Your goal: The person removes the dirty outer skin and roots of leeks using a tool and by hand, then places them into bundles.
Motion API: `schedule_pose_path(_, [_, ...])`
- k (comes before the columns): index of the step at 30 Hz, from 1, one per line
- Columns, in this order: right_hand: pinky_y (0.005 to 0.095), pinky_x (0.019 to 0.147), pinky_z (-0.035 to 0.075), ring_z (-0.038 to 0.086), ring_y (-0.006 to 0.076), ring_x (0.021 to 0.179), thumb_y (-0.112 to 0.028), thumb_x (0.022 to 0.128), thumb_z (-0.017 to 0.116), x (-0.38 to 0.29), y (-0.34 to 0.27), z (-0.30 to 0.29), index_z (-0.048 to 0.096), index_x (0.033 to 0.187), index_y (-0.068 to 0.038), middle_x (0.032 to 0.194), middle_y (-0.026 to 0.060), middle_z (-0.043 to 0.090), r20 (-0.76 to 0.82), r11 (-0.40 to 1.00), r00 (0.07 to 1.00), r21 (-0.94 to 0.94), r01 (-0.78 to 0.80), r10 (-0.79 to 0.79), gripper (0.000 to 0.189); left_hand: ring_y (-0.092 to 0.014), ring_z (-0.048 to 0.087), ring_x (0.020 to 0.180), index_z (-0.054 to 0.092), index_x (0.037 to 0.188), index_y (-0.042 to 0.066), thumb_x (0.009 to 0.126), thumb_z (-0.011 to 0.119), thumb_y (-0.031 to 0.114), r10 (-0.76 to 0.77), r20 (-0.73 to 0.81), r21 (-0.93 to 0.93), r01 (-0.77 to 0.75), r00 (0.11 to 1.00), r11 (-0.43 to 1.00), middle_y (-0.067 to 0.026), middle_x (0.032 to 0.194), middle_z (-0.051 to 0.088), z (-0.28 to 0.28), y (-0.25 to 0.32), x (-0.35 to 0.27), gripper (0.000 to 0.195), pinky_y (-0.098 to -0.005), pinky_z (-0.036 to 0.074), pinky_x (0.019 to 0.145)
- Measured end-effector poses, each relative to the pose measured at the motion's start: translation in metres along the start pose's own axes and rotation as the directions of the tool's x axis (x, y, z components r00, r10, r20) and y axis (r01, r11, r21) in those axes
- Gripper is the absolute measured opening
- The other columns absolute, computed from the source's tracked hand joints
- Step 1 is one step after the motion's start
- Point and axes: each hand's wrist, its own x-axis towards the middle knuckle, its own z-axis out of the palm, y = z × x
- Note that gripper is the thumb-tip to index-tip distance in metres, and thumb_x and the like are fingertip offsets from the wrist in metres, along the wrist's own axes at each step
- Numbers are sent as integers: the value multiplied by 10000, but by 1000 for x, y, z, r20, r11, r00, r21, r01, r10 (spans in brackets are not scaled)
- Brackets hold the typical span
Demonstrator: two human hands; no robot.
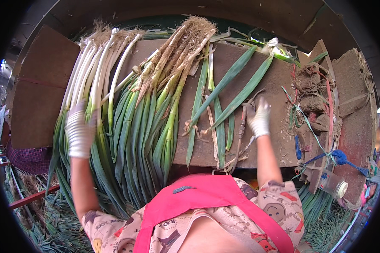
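My left hand [80,129], in a white glove, is blurred over the row of cleaned green onions [93,76] at the left. It lies where their white shanks turn to green leaves; whether its fingers grip any is not clear. To their right lies a bundle of unpeeled green onions [164,76] with muddy brown skins and tangled roots. My right hand [260,117], gloved too, is at the metal air blow gun [242,121], whose hose runs down towards me. Motion blur hides whether the fingers close on it. Loose green leaves [231,90] lie between the bundle and the gun.
The brown work board [275,95] has an upright panel [42,91] at its left. At its right are a wooden frame with tied cords [316,126], a blue-handled tool [297,147] and a plastic jar [333,184]. More green onions [60,224] lie below, beside a red bar [34,196].
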Motion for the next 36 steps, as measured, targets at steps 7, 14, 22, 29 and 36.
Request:
schedule_pose_path(7, [536, 1069, 389, 468, 417, 1268, -411, 783, 756, -57, -51, -3, 363, 1453, 18, 1358, 221, 508, 184, 968, 966, -207, -145, 184, 887, -413, 626, 1115, 555, 1352, 4, 859, 718, 388, -133, 378, -157, 205, 916, 966, -252, 1206, 657, 178, 72, 61, 646, -456, 482, 1004])
schedule_pose_path(14, [493, 997, 462, 568, 353, 1138, -286, 804, 778, -56, 24, 22, 488, 1353, -51, 1229, 167, 576, 91, 989, 994, 131, -67, 55, 664, -234, 713, 863, 647, 1167, -14, 806, 774, 196, -152, 641, -476, 545, 752, 690, -175, 958, 732, 86, 149, 30, 437, -342, 564, 813])
schedule_pose_path(22, [438, 831, 543, 605, 226, 995, -170, 884, 727, -73, -27, -14, 613, 1089, -101, 1054, 68, 629, 637, -246, 753, 766, -593, 167, 244, -280, 649, 1063, 577, 1318, -8, 732, 852, 164, 64, 490, -786, 408, 869, 465, -189, 1153, 676, 95, 258, -16, 670, -358, 490, 971])
schedule_pose_path(29, [447, 932, 505, 620, 386, 1035, -279, 697, 819, -137, -48, -16, 646, 1190, 13, 1089, 204, 660, 88, 730, 883, 604, 321, -461, 598, -407, 645, 942, 571, 1253, 73, 846, 705, 221, 66, 592, -266, 118, 804, 957, -191, 1078, 660, 103, 243, -81, 453, -496, 517, 814])
schedule_pose_path(36, [446, 948, 484, 593, 390, 1038, -294, 683, 787, -141, -83, -18, 649, 1184, 21, 1073, 218, 650, 409, 753, 720, 613, 239, -561, 608, -402, 658, 892, 637, 1171, 98, 873, 662, 232, -24, 646, -284, 269, 763, 920, -183, 974, 690, 121, 225, -66, 327, -492, 524, 801])
